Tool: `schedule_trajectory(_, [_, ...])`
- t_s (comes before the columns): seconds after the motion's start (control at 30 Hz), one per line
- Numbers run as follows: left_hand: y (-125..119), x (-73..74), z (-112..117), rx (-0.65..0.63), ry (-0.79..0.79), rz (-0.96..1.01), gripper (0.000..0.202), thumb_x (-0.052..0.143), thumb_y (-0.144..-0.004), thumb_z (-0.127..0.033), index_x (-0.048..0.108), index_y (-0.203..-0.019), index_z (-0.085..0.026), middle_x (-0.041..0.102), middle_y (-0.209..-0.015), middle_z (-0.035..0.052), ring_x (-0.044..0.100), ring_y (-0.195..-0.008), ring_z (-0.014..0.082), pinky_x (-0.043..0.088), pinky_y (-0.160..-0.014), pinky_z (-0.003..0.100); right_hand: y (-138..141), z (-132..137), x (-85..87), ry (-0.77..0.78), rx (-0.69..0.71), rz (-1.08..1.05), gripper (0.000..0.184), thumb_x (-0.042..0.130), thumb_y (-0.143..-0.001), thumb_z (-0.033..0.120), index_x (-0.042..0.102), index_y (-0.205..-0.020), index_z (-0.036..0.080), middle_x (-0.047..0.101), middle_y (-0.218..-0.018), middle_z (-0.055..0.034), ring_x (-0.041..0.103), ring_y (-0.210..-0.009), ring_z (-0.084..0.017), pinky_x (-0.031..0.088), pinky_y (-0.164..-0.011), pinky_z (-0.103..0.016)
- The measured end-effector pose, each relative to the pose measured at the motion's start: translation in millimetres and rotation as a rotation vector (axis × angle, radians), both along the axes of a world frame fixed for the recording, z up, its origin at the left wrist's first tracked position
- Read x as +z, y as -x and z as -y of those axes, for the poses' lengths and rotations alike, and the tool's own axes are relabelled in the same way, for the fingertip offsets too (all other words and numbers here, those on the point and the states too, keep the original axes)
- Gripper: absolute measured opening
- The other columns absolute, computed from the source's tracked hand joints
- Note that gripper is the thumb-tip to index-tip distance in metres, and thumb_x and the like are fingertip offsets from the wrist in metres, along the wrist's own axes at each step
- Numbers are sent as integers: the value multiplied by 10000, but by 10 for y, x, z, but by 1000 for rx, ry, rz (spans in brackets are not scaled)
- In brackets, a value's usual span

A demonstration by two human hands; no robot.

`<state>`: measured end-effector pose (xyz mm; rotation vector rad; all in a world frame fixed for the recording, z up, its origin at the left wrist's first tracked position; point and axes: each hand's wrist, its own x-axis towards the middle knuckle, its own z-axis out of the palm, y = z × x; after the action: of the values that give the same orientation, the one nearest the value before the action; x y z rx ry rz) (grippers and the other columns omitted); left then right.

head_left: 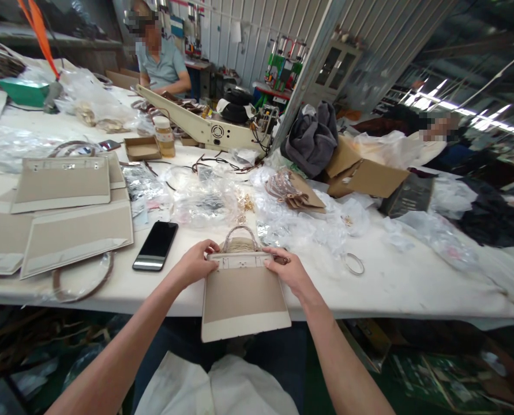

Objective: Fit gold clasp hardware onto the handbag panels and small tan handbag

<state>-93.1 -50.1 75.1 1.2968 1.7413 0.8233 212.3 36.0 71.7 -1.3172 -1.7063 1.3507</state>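
Observation:
A small beige handbag [243,297] with a white lower band and a looped handle hangs over the near edge of the white table [390,288]. My left hand [195,264] grips its top left corner, fingers curled over the rim. At the top right corner my right hand [288,271] holds it the same way. The bag's white top strip with small metal fittings sits between my thumbs.
A black phone [156,245] lies left of the bag. Larger beige bag panels [72,230] are stacked at the left. Clear plastic wrappers [300,222], a metal ring [354,263], cardboard boxes [364,176] and a grey cloth [311,138] lie behind. A person [161,57] sits at the far side.

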Motion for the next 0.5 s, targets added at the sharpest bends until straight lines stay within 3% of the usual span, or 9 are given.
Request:
schedule_trajectory(0.1, [3,35,-8,-45,3,-31,390,649,-700,-293,719,-1075,-212,716,-1123,75,617,-782,207,471,-725,336,-17,-20,6,2,30,-18,474,831,-791,396,842,-1241,247,763,-1115,-49,642,-950,-244,519,-859,-349])
schedule_trajectory(0.27, [13,54,-5,-78,15,-105,402,624,-733,-375,740,-1078,-204,725,-1098,83,626,-822,243,481,-802,379,-83,-48,-67,80,70,-93,566,887,-803,494,812,-1306,245,754,-1042,-41,657,-943,-255,528,-865,-368])
schedule_trajectory(0.5, [3,28,-60,-85,44,-157,442,582,-706,-429,713,-1062,-203,724,-1049,88,636,-846,268,478,-849,408,-142,-71,-91,-7,149,-119,422,788,-930,393,797,-1342,301,700,-1260,-38,653,-1083,-239,523,-992,-360])
